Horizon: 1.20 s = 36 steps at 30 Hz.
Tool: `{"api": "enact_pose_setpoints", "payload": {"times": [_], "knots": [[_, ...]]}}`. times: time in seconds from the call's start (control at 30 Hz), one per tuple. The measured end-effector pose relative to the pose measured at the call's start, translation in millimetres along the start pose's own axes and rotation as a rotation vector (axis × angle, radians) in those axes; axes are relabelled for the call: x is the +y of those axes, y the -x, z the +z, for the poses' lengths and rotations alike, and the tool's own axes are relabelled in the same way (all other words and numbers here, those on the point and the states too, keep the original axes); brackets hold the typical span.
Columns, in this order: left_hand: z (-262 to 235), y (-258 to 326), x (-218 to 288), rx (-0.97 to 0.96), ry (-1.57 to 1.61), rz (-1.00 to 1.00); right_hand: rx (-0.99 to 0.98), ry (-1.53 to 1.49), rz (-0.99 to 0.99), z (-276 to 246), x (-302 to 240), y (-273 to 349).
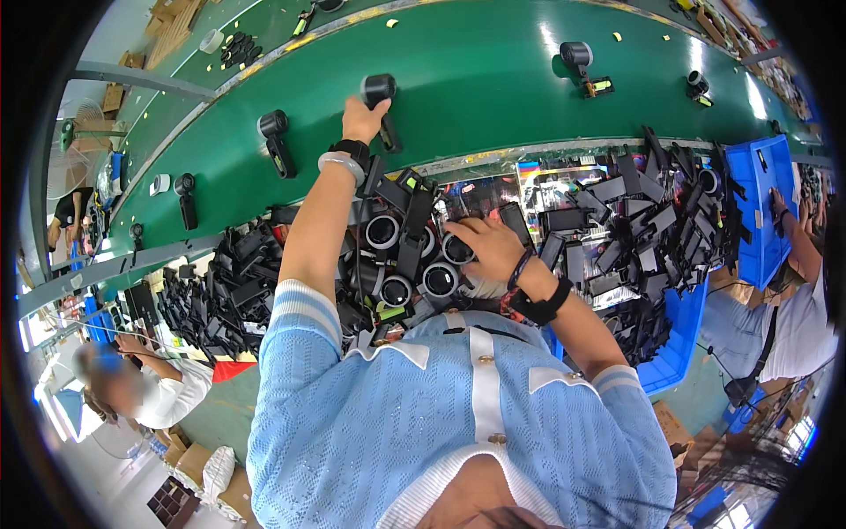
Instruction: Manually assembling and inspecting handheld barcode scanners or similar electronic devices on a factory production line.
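Note:
My left hand (364, 117) reaches out over the green conveyor belt (476, 79) and grips a black handheld fan (381, 97) by its round head, the handle hanging toward me. My right hand (485, 247) rests on a heap of the same black fans (405, 264) in front of my chest, fingers curled over one fan's round silver-ringed head (456, 251). Both wrists carry black bands, and the left one also has a pale bangle.
More black fans lie spaced along the belt (275, 141) (582, 63) (185, 198). Piles of black parts (652, 212) (220, 291) flank me. Blue bins (762, 212) (679, 344) stand at right. Another person (150, 388) sits at left; another one's arm (797, 242) is at right.

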<state>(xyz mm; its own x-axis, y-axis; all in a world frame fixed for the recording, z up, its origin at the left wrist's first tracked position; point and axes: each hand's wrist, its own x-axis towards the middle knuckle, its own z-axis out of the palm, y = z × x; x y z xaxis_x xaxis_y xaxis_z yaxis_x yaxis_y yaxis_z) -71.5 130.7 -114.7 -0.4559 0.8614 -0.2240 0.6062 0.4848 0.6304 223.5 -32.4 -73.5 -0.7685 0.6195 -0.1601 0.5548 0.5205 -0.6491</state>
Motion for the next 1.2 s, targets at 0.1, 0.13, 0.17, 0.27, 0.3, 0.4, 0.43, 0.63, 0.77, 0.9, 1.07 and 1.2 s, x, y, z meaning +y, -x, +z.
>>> {"api": "enact_pose_setpoints", "payload": {"times": [0.1, 0.13, 0.17, 0.27, 0.3, 0.4, 0.43, 0.63, 0.77, 0.9, 1.07, 1.2], "knots": [[3, 30, 18, 0.185, -0.164, 0.347, 0.007, -0.021, -0.043, 1, 15, -6], [-4, 46, 29, 0.139, -0.172, 0.521, 0.029, -0.051, -0.091, -2, 19, -5], [-13, 70, 41, -0.099, 0.116, 0.451, 0.035, -0.077, -0.054, -9, 18, -3], [-40, 138, 56, -0.723, 0.575, 0.277, 0.149, -0.507, 0.033, -36, 13, 8], [-45, 157, 55, -0.835, 0.633, 0.187, 0.134, -0.556, 0.065, -49, 6, 11], [-46, 203, 51, -1.055, 0.802, 0.102, 0.257, -0.851, 0.038, -67, -7, 19], [-48, 217, 55, -1.092, 0.814, 0.186, 0.294, -0.932, -0.006, -70, -10, 22], [-41, 264, 54, -1.16, 1.074, 0.278, 0.472, -1.004, 0.089, -82, -24, 35], [-24, 278, 39, -1.089, 1.216, 0.11, 0.519, -1.013, 0.074, -75, -27, 43], [-27, 278, 39, -1.009, 1.441, -0.094, 0.384, -1.134, -0.112, -72, -26, 52], [-43, 290, 57, -1.184, 1.604, -0.26, 0.277, -1.375, 0.081, -70, -30, 62], [-46, 287, 59, -1.23, 1.703, -0.354, 0.289, -1.389, 0.12, -69, -26, 60]]}}
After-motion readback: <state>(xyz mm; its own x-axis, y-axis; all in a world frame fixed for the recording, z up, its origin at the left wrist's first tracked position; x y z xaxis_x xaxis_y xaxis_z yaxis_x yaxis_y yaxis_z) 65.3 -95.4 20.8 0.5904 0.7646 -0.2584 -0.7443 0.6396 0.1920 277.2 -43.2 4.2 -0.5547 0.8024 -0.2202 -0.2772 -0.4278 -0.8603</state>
